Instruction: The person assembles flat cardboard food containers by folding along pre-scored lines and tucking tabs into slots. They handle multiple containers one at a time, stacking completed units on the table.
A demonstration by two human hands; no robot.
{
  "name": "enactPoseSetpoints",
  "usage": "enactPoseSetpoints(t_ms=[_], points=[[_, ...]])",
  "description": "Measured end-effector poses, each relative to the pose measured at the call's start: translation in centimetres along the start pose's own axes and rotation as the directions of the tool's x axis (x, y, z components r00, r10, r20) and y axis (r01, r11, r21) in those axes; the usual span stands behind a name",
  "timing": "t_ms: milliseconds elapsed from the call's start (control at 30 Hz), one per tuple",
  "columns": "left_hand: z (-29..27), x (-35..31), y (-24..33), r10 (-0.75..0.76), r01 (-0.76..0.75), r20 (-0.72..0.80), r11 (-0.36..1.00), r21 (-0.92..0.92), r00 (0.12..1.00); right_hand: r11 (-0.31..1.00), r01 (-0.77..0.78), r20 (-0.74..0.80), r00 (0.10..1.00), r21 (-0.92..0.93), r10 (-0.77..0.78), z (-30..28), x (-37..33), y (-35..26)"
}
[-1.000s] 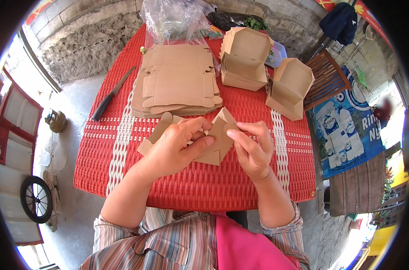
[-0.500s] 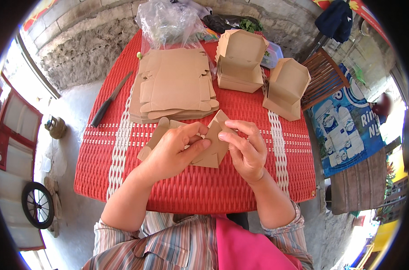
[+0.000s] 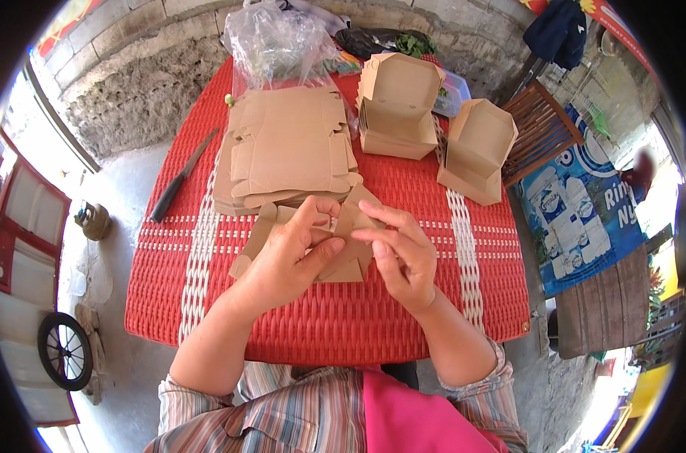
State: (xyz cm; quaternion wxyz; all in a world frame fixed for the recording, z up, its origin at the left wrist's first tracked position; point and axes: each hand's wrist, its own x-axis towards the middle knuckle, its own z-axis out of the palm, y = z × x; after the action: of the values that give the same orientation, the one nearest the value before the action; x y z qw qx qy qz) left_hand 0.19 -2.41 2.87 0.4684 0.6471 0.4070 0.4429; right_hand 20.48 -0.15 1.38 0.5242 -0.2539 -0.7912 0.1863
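A brown cardboard box, partly folded, lies at the near middle of the red woven table, its flaps standing up. My left hand is closed on the box's middle, thumb and fingers pinching a wall. At the box's right corner is my right hand, its fingers bent against a raised flap, with the thumb apart from the index finger. The hands hide much of the box's inside. Just beyond lies a stack of flat cardboard blanks.
Nested open boxes and a single open box stand at the far right. A dark-handled knife lies at the left. Farther back are a clear plastic bag and a plastic container. A wooden chair adjoins the right edge.
My right hand's fingers have shifted slightly left along the raised flap, and the thumb has straightened. My left hand keeps its hold on the box.
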Motion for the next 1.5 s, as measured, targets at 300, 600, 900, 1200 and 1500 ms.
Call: enactPoseSetpoints(t_ms=[300,600,900,1200,1500], points=[[-0.1,0.0,0.8,0.097,-0.099,0.021,0.958,0.270,0.995,0.898,-0.299,0.083,0.954,0.323,0.288,1.1,-0.1,1.4],[-0.1,0.6,2.7,-0.020,-0.363,-0.599,0.778,-0.512,0.801,0.864,-0.330,0.094,0.943,0.381,0.319,2.2,-1.2,3.1],[-1.3,0.9,-1.4,-0.221,-0.171,-0.284,0.423,-0.890,0.933,0.560,-0.570,0.443,0.821,0.601,0.361,3.2,-1.0,3.3],[0.7,1.0,-1.4,-0.029,-0.013,-0.050,0.724,-0.690,0.998,0.973,-0.198,0.146,0.973,0.121,0.180,4.7,-1.5,3.1],[1.2,0.7,-1.3,0.152,-0.158,-0.052,0.861,-0.484,0.987,0.912,0.050,-0.084,0.992,-0.407,-0.092,0.7,0.5,1.8]])
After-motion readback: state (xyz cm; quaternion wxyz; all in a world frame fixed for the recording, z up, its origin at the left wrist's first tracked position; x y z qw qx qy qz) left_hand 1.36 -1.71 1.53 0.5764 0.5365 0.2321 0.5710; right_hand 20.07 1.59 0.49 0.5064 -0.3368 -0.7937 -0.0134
